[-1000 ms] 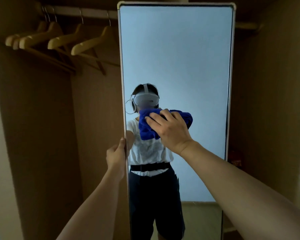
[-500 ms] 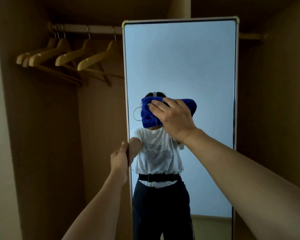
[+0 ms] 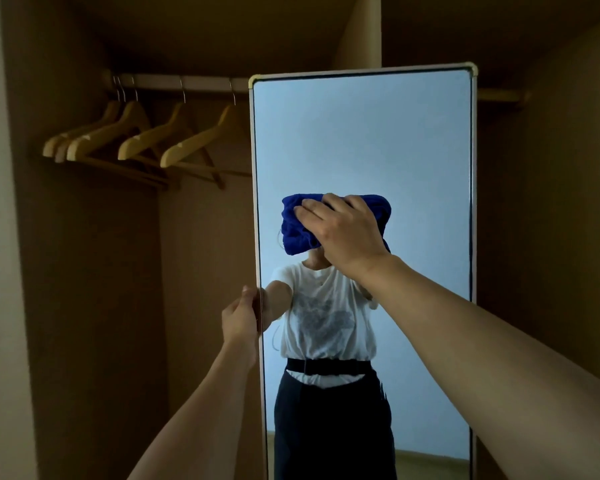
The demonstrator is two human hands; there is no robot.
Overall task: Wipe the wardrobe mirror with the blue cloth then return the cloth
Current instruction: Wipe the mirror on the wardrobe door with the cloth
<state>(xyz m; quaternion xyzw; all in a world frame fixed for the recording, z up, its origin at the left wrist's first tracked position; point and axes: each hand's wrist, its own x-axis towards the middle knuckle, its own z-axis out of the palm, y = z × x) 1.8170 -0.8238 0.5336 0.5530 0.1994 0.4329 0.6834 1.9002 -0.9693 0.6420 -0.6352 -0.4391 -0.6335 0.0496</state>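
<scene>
A tall mirror (image 3: 361, 140) in a thin white frame stands inside a wooden wardrobe and fills the middle of the view. My right hand (image 3: 343, 233) presses a bunched blue cloth (image 3: 297, 225) flat against the glass at about mid height. The cloth shows to the left of and above my fingers. My left hand (image 3: 239, 318) grips the mirror's left edge lower down, thumb at the front. The glass reflects a person in a white shirt and dark shorts.
Several wooden hangers (image 3: 142, 140) hang on a rail (image 3: 174, 83) at the upper left of the wardrobe. Brown wardrobe walls (image 3: 84, 306) close in on both sides of the mirror.
My right hand has slid the cloth upward on the glass. The view has tilted up, so the mirror's top edge sits lower in frame. My left hand keeps its hold on the edge.
</scene>
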